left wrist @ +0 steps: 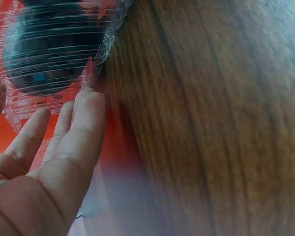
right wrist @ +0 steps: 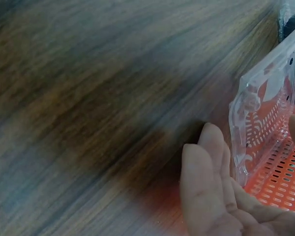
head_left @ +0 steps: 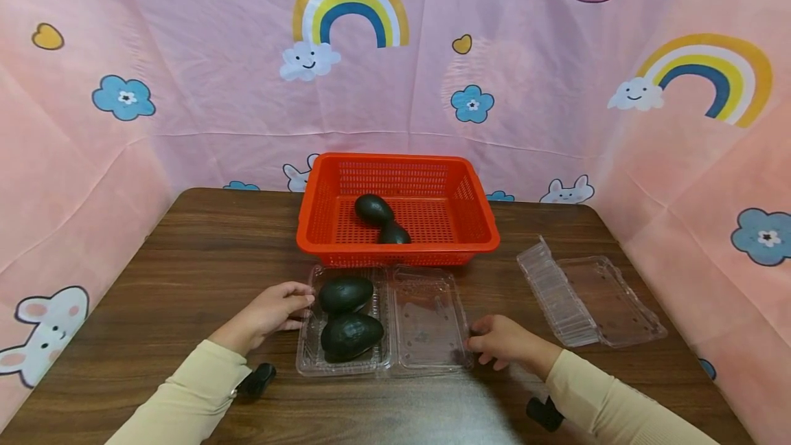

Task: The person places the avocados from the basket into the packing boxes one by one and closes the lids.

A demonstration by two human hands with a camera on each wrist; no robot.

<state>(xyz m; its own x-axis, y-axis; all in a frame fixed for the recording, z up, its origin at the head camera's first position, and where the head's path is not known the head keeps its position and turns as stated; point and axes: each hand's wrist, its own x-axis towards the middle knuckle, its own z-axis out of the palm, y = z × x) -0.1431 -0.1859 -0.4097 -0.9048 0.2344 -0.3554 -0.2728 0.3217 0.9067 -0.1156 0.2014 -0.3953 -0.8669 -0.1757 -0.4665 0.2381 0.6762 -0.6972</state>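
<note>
The clear container (head_left: 313,352) is being flanked on the bench (head_left: 210,246) by loose, ungrasping fingers (left wrist: 83,130): the left hand (head_left: 272,311) at its left side, the right hand (head_left: 503,342), nearer the lid (head_left: 426,338), just beside its long, forward-running edge.

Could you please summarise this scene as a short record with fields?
Left hand: at the left edge of the clear container, fingers extended
Right hand: at the container's right edge
Clear container: lies open; its left half holds two dark avocados
Red basket: behind the container, holding two more avocados
Second container: open, right of the basket
Surface: brown wood-grain table
Backdrop: pink cloth with rainbows and flowers
</note>
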